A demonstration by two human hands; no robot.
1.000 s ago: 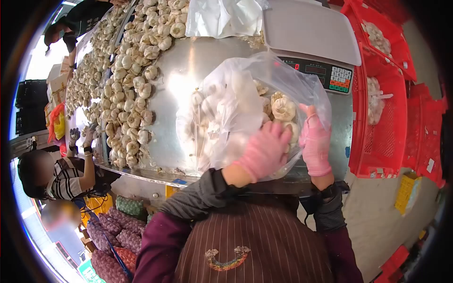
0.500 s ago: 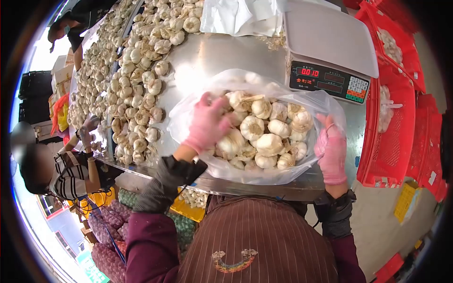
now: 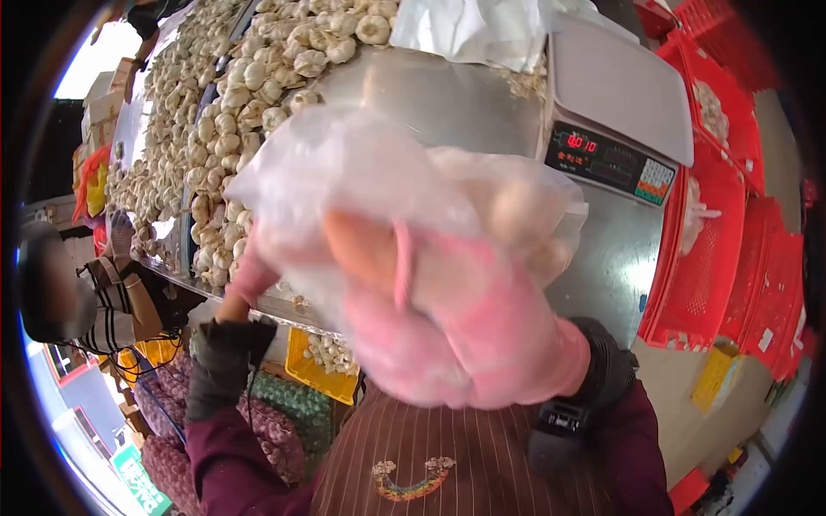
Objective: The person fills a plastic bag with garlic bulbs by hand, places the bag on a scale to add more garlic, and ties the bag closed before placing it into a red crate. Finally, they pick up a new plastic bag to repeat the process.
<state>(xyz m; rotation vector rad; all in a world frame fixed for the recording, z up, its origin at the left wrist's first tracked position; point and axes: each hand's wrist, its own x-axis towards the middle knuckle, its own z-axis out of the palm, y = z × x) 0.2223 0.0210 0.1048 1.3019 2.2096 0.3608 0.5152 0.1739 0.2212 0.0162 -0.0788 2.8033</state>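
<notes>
A cloudy white plastic bag (image 3: 353,150) is raised in front of me, its mouth gathered upward. Through its side on the right, garlic bulbs (image 3: 516,211) show faintly. Very close to the camera and smeared by motion, my right hand (image 3: 456,318) in a pink glove is closed, with a bare thumb or finger poking out, on the bag's near edge. My left hand (image 3: 249,273), also pink-gloved, is at the bag's left edge and closed on the plastic; its fingertips are partly hidden.
Loose garlic (image 3: 249,86) covers the metal table's left side. A digital scale (image 3: 615,95) reading 0.010 stands at right, beside red crates (image 3: 718,267). White plastic bags (image 3: 473,30) lie at the back. A co-worker (image 3: 120,301) is at left; a yellow crate (image 3: 314,374) sits below.
My left hand has left the garlic inside the bag for its left edge. My right hand has swung left and toward the camera, and the open bag is now lifted and gathered.
</notes>
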